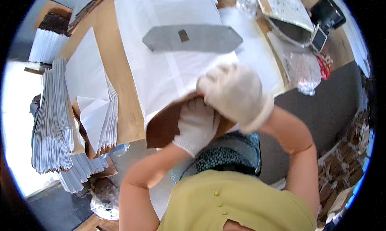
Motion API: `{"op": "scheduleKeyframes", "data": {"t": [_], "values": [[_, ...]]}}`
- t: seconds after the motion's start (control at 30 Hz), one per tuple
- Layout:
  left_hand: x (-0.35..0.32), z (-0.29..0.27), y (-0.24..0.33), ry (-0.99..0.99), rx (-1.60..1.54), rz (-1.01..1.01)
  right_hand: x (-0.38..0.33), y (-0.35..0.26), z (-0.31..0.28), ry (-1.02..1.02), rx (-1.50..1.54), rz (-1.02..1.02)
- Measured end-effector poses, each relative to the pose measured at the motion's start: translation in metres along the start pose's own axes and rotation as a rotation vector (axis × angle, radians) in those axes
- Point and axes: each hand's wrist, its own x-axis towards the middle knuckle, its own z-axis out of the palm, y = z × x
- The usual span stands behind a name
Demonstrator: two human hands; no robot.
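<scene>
A large white paper bag with a brown inner layer lies across the table, its near end pulled open toward me. My right hand, in a white knit glove, is closed over the upper lip of that opening, fingers curled. Just below and left of it, my gloved left hand is in the brown mouth, its bent fingers against the paper under the lip. Part of the left fingers is hidden by the fold and the right hand. Farther up the bag rests a grey flat plate with pointed ends and a small rectangular hole.
Folded paper bags lie fanned on the table's left, beside a tall stack of bags. At the back right are an open-ended container, crumpled clear plastic and a black object. The wooden table ends close to my body.
</scene>
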Motion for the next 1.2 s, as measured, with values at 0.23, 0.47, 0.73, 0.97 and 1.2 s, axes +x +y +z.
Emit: {"op": "scheduleKeyframes", "data": {"t": [0.23, 0.47, 0.73, 0.97, 1.2], "values": [[0.006, 0.033, 0.006, 0.057, -0.142, -0.111, -0.011, -0.068, -0.038, 0.358, 0.167, -0.135], [0.018, 0.039, 0.012, -0.03, -0.192, -0.025, -0.03, -0.105, -0.066, 0.447, 0.199, -0.198], [0.001, 0.054, 0.021, -0.254, -0.543, 0.237, -0.042, -0.051, -0.035, 0.0, 0.123, -0.088], [-0.064, -0.053, -0.05, -0.506, -1.387, 0.528, -0.105, 0.057, 0.02, -0.168, 0.128, 0.351], [-0.095, 0.021, -0.157, 0.486, -1.269, -0.665, -0.083, 0.08, 0.051, -0.11, -0.082, -0.169]]}}
